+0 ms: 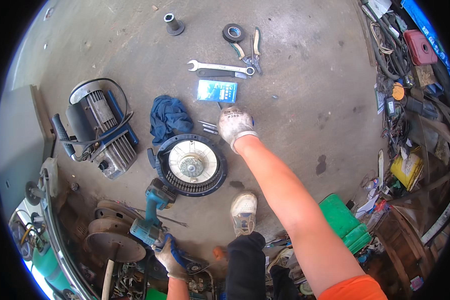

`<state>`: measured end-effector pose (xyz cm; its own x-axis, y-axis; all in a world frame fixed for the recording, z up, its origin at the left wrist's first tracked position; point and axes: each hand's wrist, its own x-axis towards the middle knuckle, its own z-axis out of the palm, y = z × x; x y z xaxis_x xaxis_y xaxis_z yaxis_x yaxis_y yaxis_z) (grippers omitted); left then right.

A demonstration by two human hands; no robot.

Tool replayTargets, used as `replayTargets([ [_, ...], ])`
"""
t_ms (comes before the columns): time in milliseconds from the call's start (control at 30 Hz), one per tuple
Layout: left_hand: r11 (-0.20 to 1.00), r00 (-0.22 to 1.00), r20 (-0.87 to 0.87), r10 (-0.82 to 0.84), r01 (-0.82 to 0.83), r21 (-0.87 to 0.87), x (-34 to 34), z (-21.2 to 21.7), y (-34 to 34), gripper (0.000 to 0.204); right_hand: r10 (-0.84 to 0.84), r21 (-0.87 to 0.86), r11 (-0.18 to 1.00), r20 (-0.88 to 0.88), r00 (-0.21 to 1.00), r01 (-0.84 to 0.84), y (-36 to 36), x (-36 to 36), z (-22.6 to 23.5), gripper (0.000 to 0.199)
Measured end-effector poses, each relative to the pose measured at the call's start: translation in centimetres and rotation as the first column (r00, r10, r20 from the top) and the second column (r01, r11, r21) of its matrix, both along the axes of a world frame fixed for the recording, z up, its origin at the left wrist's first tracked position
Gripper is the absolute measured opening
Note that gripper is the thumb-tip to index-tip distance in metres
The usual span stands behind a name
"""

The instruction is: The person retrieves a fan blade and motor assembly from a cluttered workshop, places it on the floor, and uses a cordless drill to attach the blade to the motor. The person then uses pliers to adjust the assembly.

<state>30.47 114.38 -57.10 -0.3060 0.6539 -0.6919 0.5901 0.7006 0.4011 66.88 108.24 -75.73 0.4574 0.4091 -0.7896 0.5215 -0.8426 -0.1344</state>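
Concrete floor, screwdriver (pixel 219 106) under right hand (pixel 234 123)

Flat blue rectangular package (pixel 217 91) lies on concrete floor (pixel 295 100), just beyond gloved right hand (pixel 235 123), below the spanners. Yellow box-like pack (pixel 408 169) far right, probably a carton; blurry.

The floor (pixel 305 75) is bare grey concrete, scuffed and marked with dark stains, lit evenly by bright daylight. Along the right edge runs a cluttered strip of cables (pixel 390 47), a red container (pixel 419 47), a yellow box (pixel 407 170) and wooden boards (pixel 410 240). At the left stands a flat grey panel (pixel 17 145), with rusty round metal parts (pixel 112 235) heaped below it.
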Motion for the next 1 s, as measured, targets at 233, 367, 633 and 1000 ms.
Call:
replayTargets([
  [233, 0.989, 0.993, 0.007, -0.116, 0.115, 0.088, -3.4, -1.4, -0.3, 0.022, -0.492, 0.117, 0.851, -0.167, 0.854, 0.513, -5.2, 6.4, 3.6, 0.048],
  [367, 0.989, 0.998, -0.054, -0.023, 0.031, 0.146, -1.9, -1.5, -0.5, 0.030, -0.540, 0.287, 0.813, 0.045, 0.841, 0.506, -2.6, 13.2, 4.4, 0.047],
  [633, 0.995, 0.999, -0.029, -0.023, 0.026, 0.101, -2.1, -1.2, -0.1, 0.032, -0.516, 0.043, 0.853, 0.214, 0.830, 0.519, 1.8, 16.7, 0.7, 0.039],
  [1000, 0.998, 0.999, -0.040, -0.037, 0.039, 0.039, -0.9, -0.4, 0.0, 0.034, -0.461, 0.142, 0.877, -0.017, 0.887, 0.459, -5.4, 6.7, 3.7, 0.040],
])
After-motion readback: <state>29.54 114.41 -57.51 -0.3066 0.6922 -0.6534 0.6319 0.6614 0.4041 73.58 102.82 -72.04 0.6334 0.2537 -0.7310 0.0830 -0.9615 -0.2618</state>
